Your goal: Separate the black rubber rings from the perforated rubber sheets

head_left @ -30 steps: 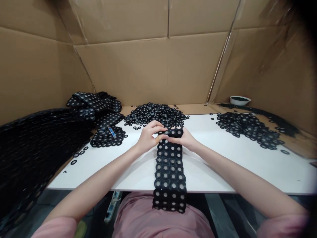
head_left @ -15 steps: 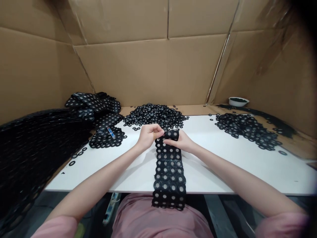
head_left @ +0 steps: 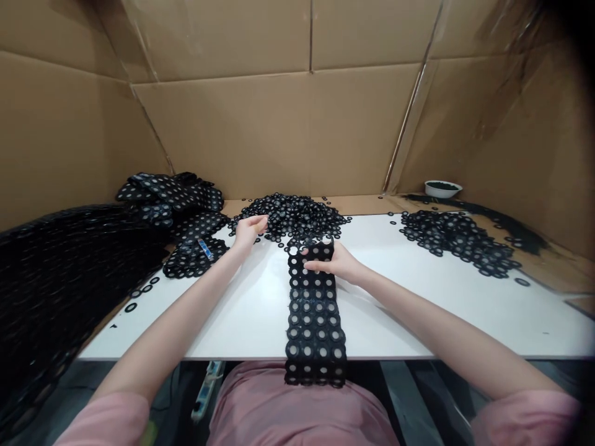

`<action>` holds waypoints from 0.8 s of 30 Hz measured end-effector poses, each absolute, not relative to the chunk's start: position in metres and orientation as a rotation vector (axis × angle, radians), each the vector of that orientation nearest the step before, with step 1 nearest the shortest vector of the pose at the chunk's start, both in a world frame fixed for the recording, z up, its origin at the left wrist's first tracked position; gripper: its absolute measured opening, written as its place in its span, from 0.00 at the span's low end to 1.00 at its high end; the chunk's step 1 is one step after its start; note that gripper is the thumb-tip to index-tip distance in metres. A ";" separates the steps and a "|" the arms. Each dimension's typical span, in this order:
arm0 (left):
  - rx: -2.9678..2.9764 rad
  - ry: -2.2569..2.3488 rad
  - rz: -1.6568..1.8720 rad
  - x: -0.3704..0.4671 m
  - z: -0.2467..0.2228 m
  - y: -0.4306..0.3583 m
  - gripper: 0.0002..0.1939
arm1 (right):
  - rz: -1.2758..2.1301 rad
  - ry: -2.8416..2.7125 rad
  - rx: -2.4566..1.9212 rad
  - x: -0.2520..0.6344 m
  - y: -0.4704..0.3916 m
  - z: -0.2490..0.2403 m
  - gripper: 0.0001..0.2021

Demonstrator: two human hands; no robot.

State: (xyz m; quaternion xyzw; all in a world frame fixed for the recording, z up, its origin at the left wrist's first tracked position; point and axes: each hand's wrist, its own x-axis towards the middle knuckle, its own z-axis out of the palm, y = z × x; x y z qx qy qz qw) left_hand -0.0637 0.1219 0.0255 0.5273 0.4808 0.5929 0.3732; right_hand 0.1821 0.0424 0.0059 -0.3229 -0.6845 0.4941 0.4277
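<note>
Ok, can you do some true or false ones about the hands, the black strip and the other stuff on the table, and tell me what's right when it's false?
1. The right hand holds the strip near its far end. True.
2. The left hand holds the strip too. False: it is off to the left, by the middle pile.
3. The strip runs over the near edge of the table. True.
4. The bowl is at the back on the left. False: it is at the back on the right.
5. The table is red. False: its top is white.
</note>
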 end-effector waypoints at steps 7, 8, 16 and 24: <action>2.103 1.172 1.522 -0.035 0.030 0.090 0.15 | 1.371 -1.590 -0.799 0.181 0.037 0.008 0.21; 2.194 1.057 1.486 -0.027 0.034 0.079 0.14 | 1.375 -1.588 -0.789 0.181 0.038 0.008 0.21; 2.451 0.842 1.313 0.007 0.034 0.044 0.09 | 1.421 -1.679 -0.756 0.183 0.042 0.007 0.18; 2.715 0.770 1.367 0.006 0.035 0.041 0.11 | 1.195 -1.815 -0.756 0.175 0.039 0.007 0.14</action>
